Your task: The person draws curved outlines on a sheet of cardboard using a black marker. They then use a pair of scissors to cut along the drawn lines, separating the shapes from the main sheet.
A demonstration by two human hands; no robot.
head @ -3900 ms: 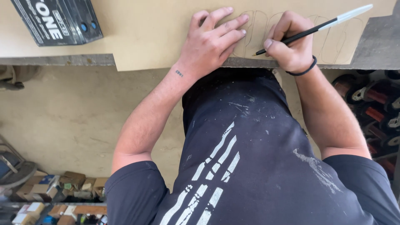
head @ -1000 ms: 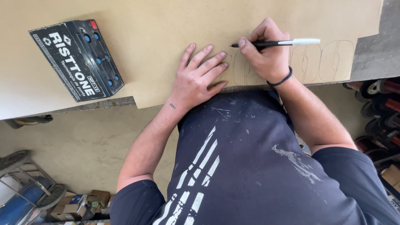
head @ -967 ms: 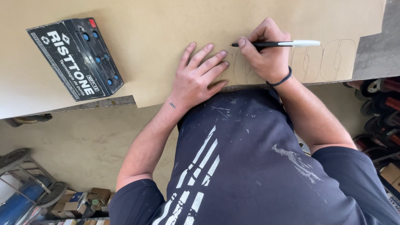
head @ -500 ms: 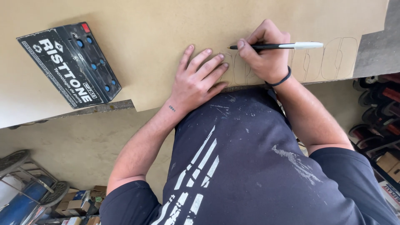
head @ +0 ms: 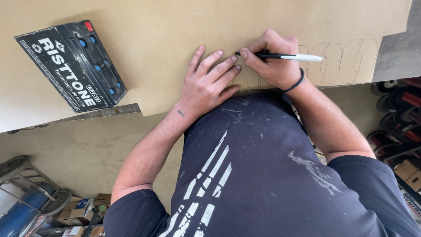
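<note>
A large tan board (head: 175,35) lies across a workbench in front of me. My left hand (head: 206,83) rests flat on it, fingers spread, near its front edge. My right hand (head: 274,59) is closed around a black and white marker (head: 280,56) whose tip touches the board just beside my left fingertips. Thin outlined rounded shapes (head: 346,61) are drawn on the board to the right of my right hand. A dark wristband circles my right wrist.
A black rectangular battery (head: 72,63) with blue caps and a red terminal lies on the board at the left. A metal bench edge (head: 101,112) shows under the board. Below are a concrete floor, small boxes (head: 83,210) and a blue wheeled frame (head: 26,206).
My right hand has moved the marker leftward along the board towards my left hand, leaving drawn outlines to its right. My left hand stays flat on the board.
</note>
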